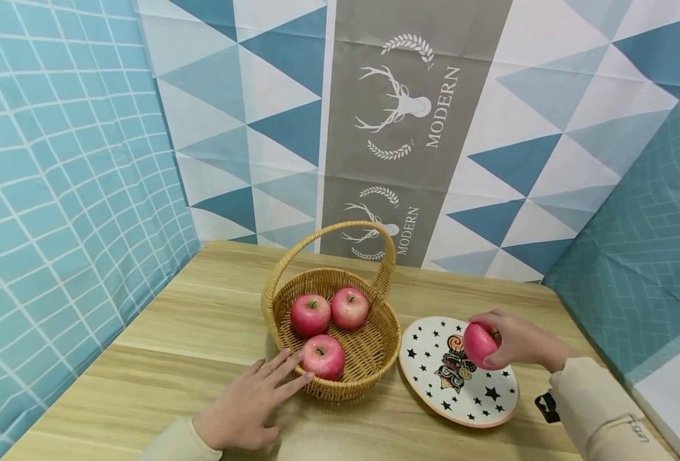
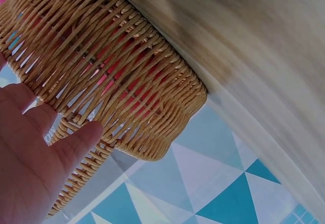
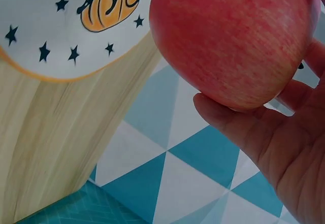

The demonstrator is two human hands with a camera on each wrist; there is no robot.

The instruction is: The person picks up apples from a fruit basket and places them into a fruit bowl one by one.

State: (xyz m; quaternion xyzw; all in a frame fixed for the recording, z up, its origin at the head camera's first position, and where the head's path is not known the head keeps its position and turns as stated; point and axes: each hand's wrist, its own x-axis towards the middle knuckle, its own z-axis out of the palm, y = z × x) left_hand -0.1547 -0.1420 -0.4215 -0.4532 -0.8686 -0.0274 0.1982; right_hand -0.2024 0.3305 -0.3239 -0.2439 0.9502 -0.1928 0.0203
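In the head view my right hand grips a red apple above a round white plate printed with black stars and a cartoon figure. The right wrist view shows that apple up close, between the thumb and fingers. My left hand lies with fingers spread against the near left rim of a wicker basket. Three red apples sit inside: one at the left, one at the back, one at the front close to my left fingertips. In the left wrist view the basket's woven side stands beside my fingers.
A tall arched handle rises over the basket. Everything stands on a wooden table. Patterned cloth backs the table, with blue tiled cloth on the left and teal cloth on the right.
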